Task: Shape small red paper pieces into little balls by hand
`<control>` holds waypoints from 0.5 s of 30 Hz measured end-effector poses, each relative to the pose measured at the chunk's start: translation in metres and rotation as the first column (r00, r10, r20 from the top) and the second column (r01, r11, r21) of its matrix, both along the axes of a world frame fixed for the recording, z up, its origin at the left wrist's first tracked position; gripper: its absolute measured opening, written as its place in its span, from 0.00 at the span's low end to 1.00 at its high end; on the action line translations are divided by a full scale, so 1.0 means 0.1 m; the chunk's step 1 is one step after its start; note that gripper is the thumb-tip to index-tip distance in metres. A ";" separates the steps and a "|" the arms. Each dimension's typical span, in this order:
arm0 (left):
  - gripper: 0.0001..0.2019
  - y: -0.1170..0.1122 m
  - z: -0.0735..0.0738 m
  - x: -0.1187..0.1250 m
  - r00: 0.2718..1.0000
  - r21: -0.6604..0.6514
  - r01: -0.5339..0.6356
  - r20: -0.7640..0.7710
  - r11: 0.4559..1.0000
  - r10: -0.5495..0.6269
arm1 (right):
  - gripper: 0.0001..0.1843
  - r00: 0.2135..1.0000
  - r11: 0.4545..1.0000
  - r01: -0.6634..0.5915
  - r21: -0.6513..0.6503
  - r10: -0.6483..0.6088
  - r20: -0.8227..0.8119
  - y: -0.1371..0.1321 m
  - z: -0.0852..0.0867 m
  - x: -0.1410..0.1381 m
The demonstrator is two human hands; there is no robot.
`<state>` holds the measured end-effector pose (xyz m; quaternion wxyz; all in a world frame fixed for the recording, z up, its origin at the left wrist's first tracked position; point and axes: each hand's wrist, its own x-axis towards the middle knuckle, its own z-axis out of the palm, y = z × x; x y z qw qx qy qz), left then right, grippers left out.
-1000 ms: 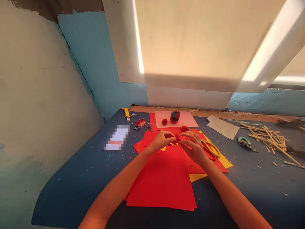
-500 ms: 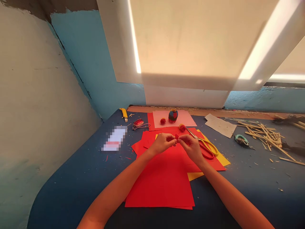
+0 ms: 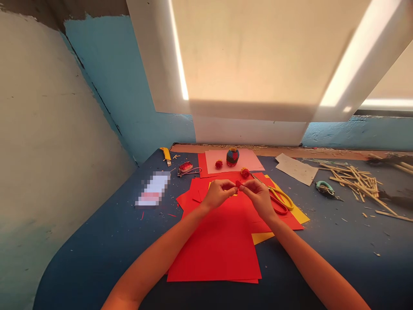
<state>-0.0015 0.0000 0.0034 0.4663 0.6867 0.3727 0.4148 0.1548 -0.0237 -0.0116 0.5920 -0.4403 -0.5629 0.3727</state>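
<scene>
Between my fingertips is a small piece of red paper (image 3: 238, 184), mostly covered by the fingers. My left hand (image 3: 220, 193) pinches it from the left, and my right hand (image 3: 257, 196) pinches it from the right. Both hands hover over a stack of red paper sheets (image 3: 214, 254), with yellow paper (image 3: 263, 238) showing from underneath. Just right of my right hand lie scissors (image 3: 282, 199) with red and yellow handles, partly behind the hand. A red and yellow ball (image 3: 245, 172) sits beyond the fingers.
On pink paper (image 3: 254, 162) stand a small multicoloured pot (image 3: 232, 157) and another red ball (image 3: 218, 164). A yellow box cutter (image 3: 166, 156) and a red object with a loop (image 3: 185, 168) lie left. Rightward are grey card (image 3: 297, 168), a teal-handled tool (image 3: 325, 188) and thin sticks (image 3: 358, 181).
The whole view has shifted slightly, so things appear a little further left. Both hands keep pinching the small red paper piece, which shows a bit more between the fingertips.
</scene>
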 end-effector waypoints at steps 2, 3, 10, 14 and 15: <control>0.09 0.00 0.01 0.00 1.000 0.000 0.005 -0.014 1.000 -0.005 | 0.16 1.000 1.000 -0.011 -0.023 0.011 -0.016 -0.01 0.01 0.00; 0.08 0.00 0.01 0.00 0.999 0.010 0.007 -0.031 1.000 -0.007 | 0.17 1.000 1.000 -0.008 -0.028 0.008 -0.011 -0.01 0.02 0.00; 0.08 -0.02 0.03 0.02 0.994 0.084 -0.006 -0.105 0.996 0.014 | 0.18 1.000 1.000 0.005 0.011 -0.005 0.007 -0.03 0.04 -0.02; 0.10 -0.04 0.06 0.00 0.990 0.107 0.031 -0.143 0.994 -0.016 | 0.20 0.997 0.997 -0.063 -0.037 0.065 0.043 -0.02 0.05 0.04; 0.10 -0.05 0.06 -0.01 0.983 0.131 0.037 -0.181 0.991 -0.012 | 0.24 0.993 0.995 -0.085 -0.042 0.088 0.080 -0.01 0.05 0.07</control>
